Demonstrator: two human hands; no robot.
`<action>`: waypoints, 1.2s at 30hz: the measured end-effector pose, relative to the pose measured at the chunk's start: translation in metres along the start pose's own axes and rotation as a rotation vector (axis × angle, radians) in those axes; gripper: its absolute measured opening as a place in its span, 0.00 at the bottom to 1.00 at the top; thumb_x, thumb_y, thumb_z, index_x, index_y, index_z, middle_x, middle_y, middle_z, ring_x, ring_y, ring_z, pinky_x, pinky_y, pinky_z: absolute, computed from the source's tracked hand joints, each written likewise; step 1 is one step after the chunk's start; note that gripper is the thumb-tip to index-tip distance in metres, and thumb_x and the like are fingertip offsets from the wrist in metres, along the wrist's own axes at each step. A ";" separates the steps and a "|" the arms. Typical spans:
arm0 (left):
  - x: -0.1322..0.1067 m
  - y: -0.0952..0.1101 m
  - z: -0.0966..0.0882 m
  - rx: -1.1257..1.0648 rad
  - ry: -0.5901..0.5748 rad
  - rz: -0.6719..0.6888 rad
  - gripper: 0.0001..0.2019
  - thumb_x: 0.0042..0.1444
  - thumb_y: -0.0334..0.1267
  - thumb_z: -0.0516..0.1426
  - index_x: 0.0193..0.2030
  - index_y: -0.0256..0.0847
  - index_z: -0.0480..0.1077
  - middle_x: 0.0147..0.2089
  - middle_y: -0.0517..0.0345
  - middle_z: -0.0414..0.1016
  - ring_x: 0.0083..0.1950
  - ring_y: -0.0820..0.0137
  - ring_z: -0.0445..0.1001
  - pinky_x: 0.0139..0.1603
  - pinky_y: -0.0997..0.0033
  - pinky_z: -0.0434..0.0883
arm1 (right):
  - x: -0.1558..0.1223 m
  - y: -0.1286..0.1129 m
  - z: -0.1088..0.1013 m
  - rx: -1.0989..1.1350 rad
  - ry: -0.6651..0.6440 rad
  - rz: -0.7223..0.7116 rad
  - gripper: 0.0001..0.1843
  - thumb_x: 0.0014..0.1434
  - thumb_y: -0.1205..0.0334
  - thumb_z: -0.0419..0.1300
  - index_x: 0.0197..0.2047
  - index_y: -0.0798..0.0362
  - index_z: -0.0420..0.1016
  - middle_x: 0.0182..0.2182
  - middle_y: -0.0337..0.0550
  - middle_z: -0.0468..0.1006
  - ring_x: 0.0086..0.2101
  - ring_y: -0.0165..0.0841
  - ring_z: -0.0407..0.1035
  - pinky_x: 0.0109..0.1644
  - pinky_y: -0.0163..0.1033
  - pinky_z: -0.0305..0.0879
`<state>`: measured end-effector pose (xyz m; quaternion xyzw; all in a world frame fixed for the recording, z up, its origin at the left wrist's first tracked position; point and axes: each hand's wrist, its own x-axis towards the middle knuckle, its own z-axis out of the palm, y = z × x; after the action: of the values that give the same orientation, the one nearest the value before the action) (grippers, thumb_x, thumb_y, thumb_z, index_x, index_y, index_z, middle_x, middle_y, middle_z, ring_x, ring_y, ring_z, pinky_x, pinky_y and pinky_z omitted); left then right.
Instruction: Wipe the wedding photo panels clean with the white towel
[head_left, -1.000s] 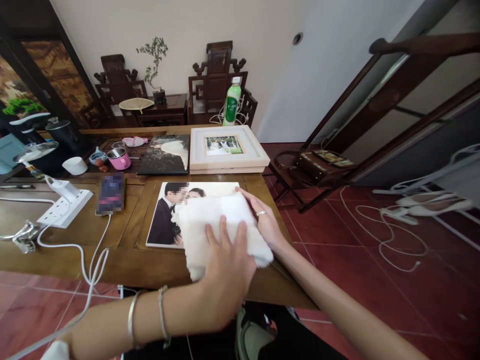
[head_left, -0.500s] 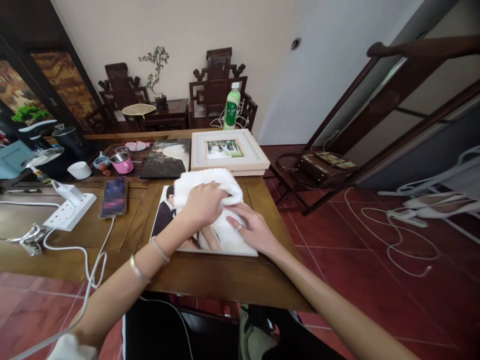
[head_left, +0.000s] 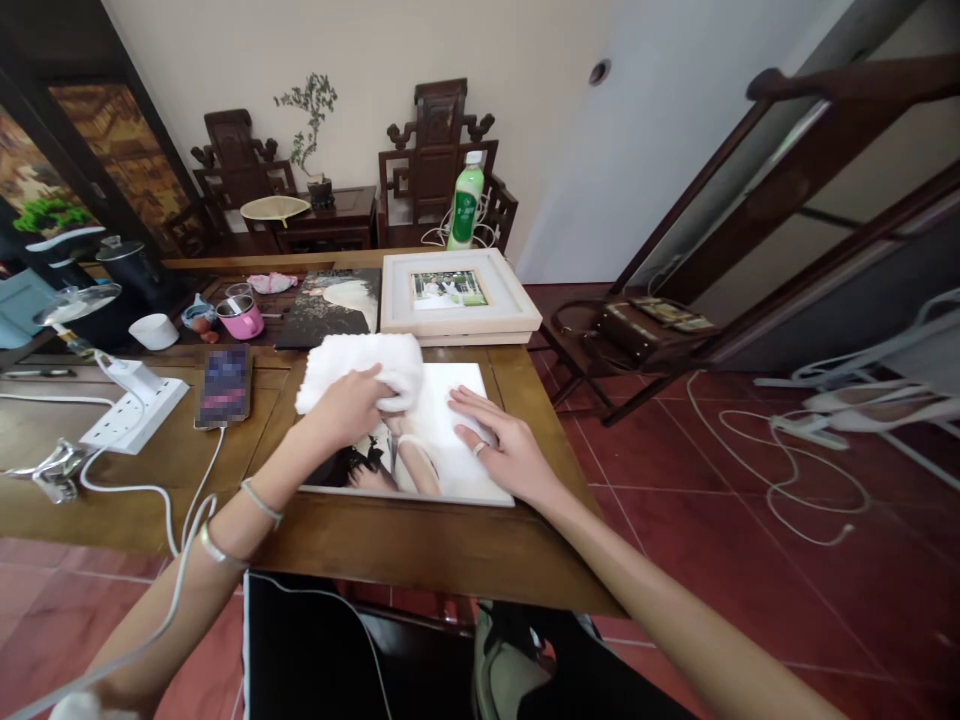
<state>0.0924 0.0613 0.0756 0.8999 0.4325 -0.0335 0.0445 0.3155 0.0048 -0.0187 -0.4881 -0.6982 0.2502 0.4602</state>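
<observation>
A photo panel (head_left: 457, 470) lies flat near the front edge of the wooden table (head_left: 420, 545). Its picture shows part of a dark suit and pale arms on a white ground. On its upper left part rests a folded white towel (head_left: 360, 360), which hides that corner. My left hand (head_left: 349, 405) is closed on the towel, fingers curled into its near side. My right hand (head_left: 506, 445), with a ring on one finger, lies flat and open on the panel's right side.
Behind the panel lie a white picture frame (head_left: 517, 300) and a dark photo panel (head_left: 300, 310). A green bottle (head_left: 466, 205) stands at the back. To the left are a phone (head_left: 223, 385), a power strip (head_left: 135, 415), cables and a pink cup (head_left: 241, 318).
My left hand has slid the towel leftward across the panel, uncovering its right part and covering its upper left. My right hand stays at about the same place.
</observation>
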 end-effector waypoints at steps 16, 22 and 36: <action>-0.115 0.024 0.005 -0.107 -0.159 -0.042 0.30 0.42 0.15 0.45 0.47 0.41 0.74 0.73 0.62 0.47 0.74 0.58 0.39 0.71 0.48 0.48 | -0.001 0.001 0.001 -0.064 -0.022 -0.010 0.20 0.61 0.58 0.56 0.56 0.48 0.73 0.58 0.47 0.71 0.62 0.40 0.61 0.67 0.56 0.55; -0.126 0.037 0.004 -0.120 -0.170 -0.052 0.28 0.42 0.15 0.46 0.44 0.41 0.75 0.73 0.61 0.47 0.74 0.57 0.37 0.70 0.44 0.48 | -0.001 0.001 0.002 -0.107 0.004 0.002 0.22 0.60 0.55 0.58 0.58 0.49 0.72 0.60 0.47 0.69 0.62 0.41 0.60 0.67 0.57 0.54; -0.041 -0.034 0.008 -0.004 -0.027 -0.113 0.34 0.45 0.15 0.42 0.57 0.38 0.68 0.72 0.55 0.49 0.73 0.54 0.43 0.69 0.46 0.52 | -0.002 0.001 0.001 -0.138 0.036 -0.006 0.24 0.58 0.55 0.60 0.58 0.48 0.72 0.60 0.47 0.70 0.60 0.43 0.63 0.66 0.57 0.56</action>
<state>0.0404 0.0497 0.0699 0.8733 0.4822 -0.0473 0.0502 0.3154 0.0033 -0.0203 -0.5210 -0.7068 0.1913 0.4386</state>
